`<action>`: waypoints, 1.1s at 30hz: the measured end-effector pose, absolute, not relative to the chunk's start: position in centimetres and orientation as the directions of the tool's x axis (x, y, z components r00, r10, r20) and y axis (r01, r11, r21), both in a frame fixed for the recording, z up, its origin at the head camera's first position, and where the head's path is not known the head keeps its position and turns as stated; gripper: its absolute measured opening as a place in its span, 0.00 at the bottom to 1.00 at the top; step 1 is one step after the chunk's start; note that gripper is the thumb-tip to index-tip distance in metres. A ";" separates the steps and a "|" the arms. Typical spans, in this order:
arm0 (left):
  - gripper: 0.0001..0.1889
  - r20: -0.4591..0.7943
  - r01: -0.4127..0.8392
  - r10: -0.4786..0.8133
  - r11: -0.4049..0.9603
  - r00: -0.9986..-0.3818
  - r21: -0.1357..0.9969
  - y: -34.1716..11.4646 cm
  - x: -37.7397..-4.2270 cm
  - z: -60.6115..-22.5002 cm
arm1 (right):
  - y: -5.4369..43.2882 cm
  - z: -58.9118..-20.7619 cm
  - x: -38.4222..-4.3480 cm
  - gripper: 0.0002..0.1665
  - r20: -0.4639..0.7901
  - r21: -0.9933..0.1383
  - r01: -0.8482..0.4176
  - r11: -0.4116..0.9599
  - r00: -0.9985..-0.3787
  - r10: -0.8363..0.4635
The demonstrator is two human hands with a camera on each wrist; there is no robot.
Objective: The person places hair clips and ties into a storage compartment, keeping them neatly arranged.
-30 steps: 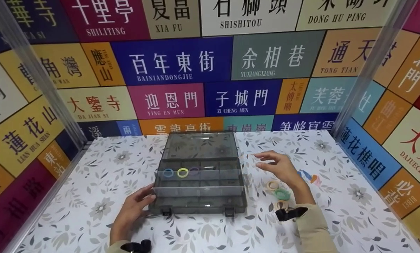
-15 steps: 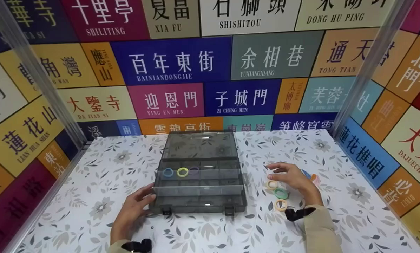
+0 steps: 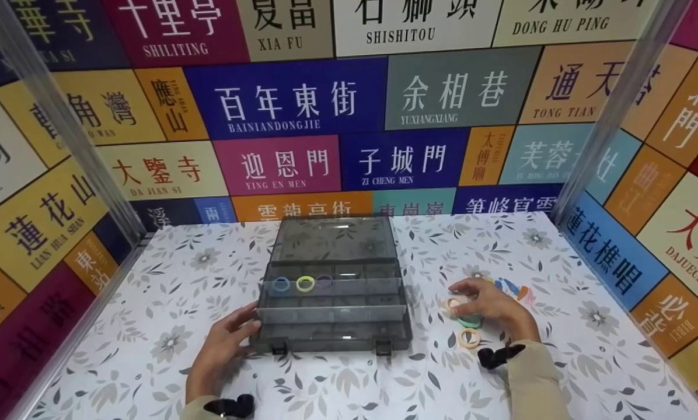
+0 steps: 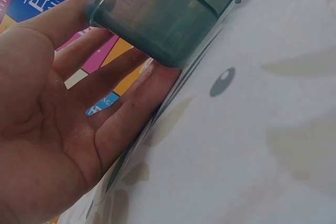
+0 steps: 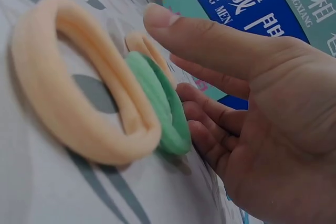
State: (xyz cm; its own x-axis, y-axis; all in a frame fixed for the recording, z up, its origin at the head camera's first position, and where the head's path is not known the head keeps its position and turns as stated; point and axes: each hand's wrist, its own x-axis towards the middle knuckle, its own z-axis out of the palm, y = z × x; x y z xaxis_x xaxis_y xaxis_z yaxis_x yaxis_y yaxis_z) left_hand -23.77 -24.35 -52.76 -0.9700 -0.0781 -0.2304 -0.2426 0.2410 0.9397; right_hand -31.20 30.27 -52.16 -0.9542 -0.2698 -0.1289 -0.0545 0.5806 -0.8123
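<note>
A smoky see-through divided storage box point(image 3: 337, 341) lies with its lid raised. My left hand point(image 3: 223, 344) rests against its left side. In the left wrist view, the thumb touches the box's corner point(image 4: 173, 30) and the fingers stretch behind it. My right hand point(image 3: 492, 306) reaches over a peach hair tie point(image 3: 451, 307), fingertips right at it. In the right wrist view, thumb and fingers are apart. A green hair tie point(image 5: 160, 103) lies beside those fingers, and another peach hair tie point(image 5: 39, 77) is nearer the camera.
Blue point(image 3: 281, 284), yellow point(image 3: 305, 284) and purple point(image 3: 324, 282) hair ties stand in the box's back row. Blue point(image 3: 508, 286) and orange-pink point(image 3: 525, 295) items lie beyond my right hand. The table point(image 3: 150, 291) has a leaf-print cover; sign-covered walls point(image 3: 285, 99) enclose it.
My right hand has moved away from the box, right and down to the peach hair tie, which it now partly covers together with the green one. The left hand stays at the box.
</note>
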 end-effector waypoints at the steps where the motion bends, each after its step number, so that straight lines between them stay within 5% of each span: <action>1: 0.28 -0.231 -0.243 -0.077 0.244 -0.970 0.939 -24.4 -23.8 -52.7 | 30.2 -52.1 -31.2 0.34 -0.129 -0.809 -0.053 0.585 -0.955 -0.265; 33: 0.27 -0.218 -0.229 -0.072 0.260 -0.973 0.938 -24.4 -23.7 -53.0 | 28.6 -51.3 -31.5 0.16 -0.176 -0.779 0.024 0.627 -0.967 -0.182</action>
State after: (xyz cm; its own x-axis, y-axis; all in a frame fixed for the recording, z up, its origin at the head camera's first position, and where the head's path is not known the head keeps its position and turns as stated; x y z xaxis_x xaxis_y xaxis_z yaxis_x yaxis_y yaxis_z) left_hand -23.69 -24.37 -52.99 -0.9734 -0.0717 -0.2176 -0.2288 0.2605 0.9380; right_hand -31.54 28.58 -51.32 -0.9674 -0.1815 -0.1764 0.0245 0.6266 -0.7789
